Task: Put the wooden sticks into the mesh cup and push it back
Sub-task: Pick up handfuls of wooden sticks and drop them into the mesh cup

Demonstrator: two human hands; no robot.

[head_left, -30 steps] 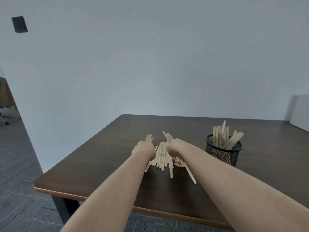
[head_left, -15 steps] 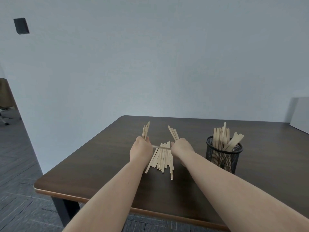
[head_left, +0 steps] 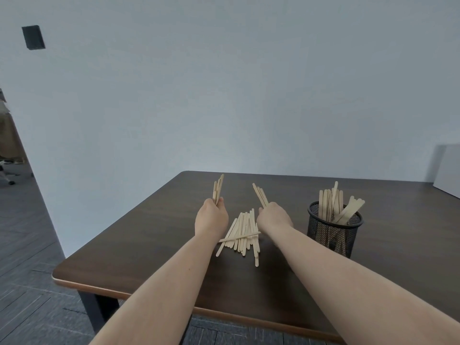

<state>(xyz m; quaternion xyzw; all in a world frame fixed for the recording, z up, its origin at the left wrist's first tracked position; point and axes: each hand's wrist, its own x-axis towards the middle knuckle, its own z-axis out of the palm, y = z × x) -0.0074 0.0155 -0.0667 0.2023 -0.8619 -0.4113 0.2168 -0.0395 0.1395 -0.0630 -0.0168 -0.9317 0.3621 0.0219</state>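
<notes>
A pile of pale wooden sticks (head_left: 245, 230) lies on the dark table (head_left: 154, 240) between my two hands, one stick lying crosswise on top. My left hand (head_left: 211, 216) is shut on a small bundle of sticks (head_left: 217, 188) that point up and away. My right hand (head_left: 273, 216) grips another bundle of sticks (head_left: 260, 195) tilted up to the left. Right of my right hand stands the black mesh cup (head_left: 333, 232), upright, with several sticks (head_left: 333, 205) standing inside it.
A pale wall runs behind the table's far edge. A white box (head_left: 448, 170) sits at the far right of the table. Grey floor lies to the left, past the table's left edge, and below its front edge.
Both hands have lifted off the pile, each holding a bundle of sticks, and moved apart. One loose stick now lies across the pile. The cup has not moved.
</notes>
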